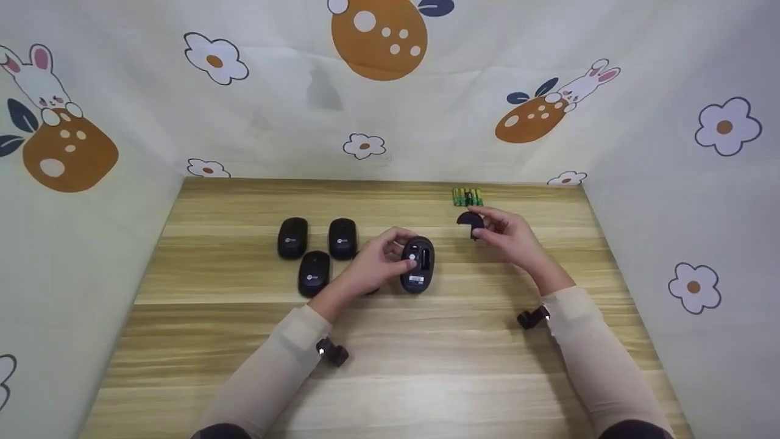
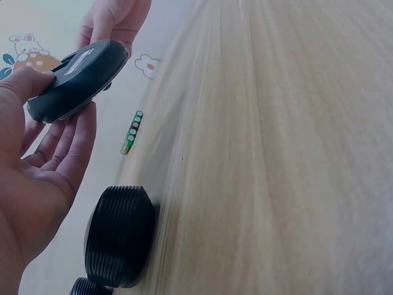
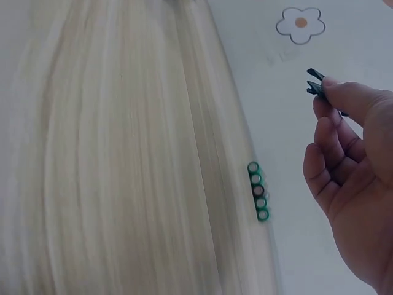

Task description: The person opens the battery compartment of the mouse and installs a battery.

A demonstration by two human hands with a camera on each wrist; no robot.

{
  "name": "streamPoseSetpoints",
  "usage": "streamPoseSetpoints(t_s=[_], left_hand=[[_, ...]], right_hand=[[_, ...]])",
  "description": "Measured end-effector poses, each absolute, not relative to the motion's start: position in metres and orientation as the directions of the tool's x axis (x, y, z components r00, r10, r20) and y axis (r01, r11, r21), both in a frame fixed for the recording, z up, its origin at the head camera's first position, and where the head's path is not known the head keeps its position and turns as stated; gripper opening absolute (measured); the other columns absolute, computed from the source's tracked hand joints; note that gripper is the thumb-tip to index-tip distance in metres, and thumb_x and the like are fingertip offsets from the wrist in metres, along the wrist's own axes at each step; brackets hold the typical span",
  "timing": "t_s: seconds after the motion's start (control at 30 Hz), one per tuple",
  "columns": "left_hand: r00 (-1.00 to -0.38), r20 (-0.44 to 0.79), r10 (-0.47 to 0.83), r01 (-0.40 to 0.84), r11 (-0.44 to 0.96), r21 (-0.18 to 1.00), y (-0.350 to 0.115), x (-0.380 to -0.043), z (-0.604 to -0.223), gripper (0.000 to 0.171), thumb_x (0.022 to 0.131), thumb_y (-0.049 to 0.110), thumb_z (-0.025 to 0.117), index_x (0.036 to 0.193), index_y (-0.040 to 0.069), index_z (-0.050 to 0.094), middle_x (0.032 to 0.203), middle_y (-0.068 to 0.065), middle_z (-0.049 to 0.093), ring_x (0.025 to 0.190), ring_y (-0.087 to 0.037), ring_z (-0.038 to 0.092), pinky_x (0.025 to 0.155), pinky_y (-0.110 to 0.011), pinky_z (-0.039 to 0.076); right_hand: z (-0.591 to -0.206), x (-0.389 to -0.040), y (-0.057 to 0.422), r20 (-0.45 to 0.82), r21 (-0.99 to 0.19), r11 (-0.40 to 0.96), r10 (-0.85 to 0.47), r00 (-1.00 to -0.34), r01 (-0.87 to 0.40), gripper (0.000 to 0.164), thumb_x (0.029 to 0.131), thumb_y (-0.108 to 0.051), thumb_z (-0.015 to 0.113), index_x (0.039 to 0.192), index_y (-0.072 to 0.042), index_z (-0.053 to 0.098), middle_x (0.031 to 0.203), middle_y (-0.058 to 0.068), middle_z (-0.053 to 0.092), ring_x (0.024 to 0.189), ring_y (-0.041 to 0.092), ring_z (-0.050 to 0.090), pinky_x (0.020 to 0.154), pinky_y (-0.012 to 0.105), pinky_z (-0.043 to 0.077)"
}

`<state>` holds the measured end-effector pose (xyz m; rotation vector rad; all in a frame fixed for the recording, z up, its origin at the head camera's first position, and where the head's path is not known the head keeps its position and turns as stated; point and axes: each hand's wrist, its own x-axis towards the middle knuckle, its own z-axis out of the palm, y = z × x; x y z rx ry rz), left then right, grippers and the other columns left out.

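My left hand [image 1: 379, 259] grips a black computer mouse [image 1: 418, 280], its underside turned up and the long battery slot uncovered. The thumb lies across the underside, with fingers behind the body, as the left wrist view shows. Between thumb and fingertips my right hand [image 1: 510, 236] pinches a dark battery cover [image 1: 471, 221] with a notched edge. In the right wrist view the cover [image 3: 317, 87] appears edge-on, raised above the table. Just beyond that hand, several green batteries [image 1: 467, 197] lie side by side in a row.
Several black mice stand upright at the left, among them one at the back [image 1: 292, 238] and one nearer [image 1: 314, 274]; another is mostly hidden beneath my left forearm. The wooden table [image 1: 390, 378] is enclosed by a patterned cloth [image 1: 274, 122] at the back and sides.
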<state>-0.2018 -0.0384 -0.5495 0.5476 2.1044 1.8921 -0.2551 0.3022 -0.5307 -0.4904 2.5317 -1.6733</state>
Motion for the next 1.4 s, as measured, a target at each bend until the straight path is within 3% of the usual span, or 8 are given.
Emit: streamPoseSetpoints(t_s=[0.37, 0.9, 1.4], left_hand=[[-0.911, 0.079, 0.404, 0.103, 0.038, 0.994, -0.037, -0.202, -0.551, 0.051, 0.094, 0.003, 0.084, 0.142, 0.003, 0.065, 0.123, -0.012, 0.07, 0.106, -0.024, 0.069, 0.095, -0.037, 0.064], [-0.916, 0.058, 0.397, 0.085, 0.051, 0.995, -0.039, -0.202, -0.552, 0.053, 0.095, 0.007, 0.086, 0.143, 0.005, 0.065, 0.123, -0.01, 0.069, 0.108, -0.025, 0.069, 0.097, -0.038, 0.063], [-0.916, 0.054, 0.398, 0.09, 0.073, 0.993, -0.039, -0.205, -0.551, 0.054, 0.095, 0.008, 0.086, 0.144, 0.006, 0.065, 0.125, -0.01, 0.069, 0.109, -0.025, 0.069, 0.098, -0.039, 0.063]], right_hand=[[-0.529, -0.268, 0.314, 0.028, -0.881, 0.449, -0.267, -0.963, -0.15, 0.046, 0.101, 0.006, 0.074, 0.147, 0.006, 0.066, 0.097, 0.018, 0.063, 0.079, 0.012, 0.059, 0.067, 0.016, 0.05], [-0.561, -0.292, 0.326, 0.033, -0.849, 0.504, -0.25, -0.968, -0.159, 0.04, 0.1, -0.002, 0.08, 0.139, -0.003, 0.073, 0.091, 0.012, 0.066, 0.074, 0.013, 0.058, 0.064, 0.02, 0.049], [-0.568, -0.298, 0.327, 0.027, -0.767, 0.617, -0.24, -0.97, -0.174, 0.041, 0.101, -0.003, 0.08, 0.141, 0.0, 0.071, 0.094, 0.011, 0.068, 0.08, 0.016, 0.059, 0.068, 0.02, 0.048]])
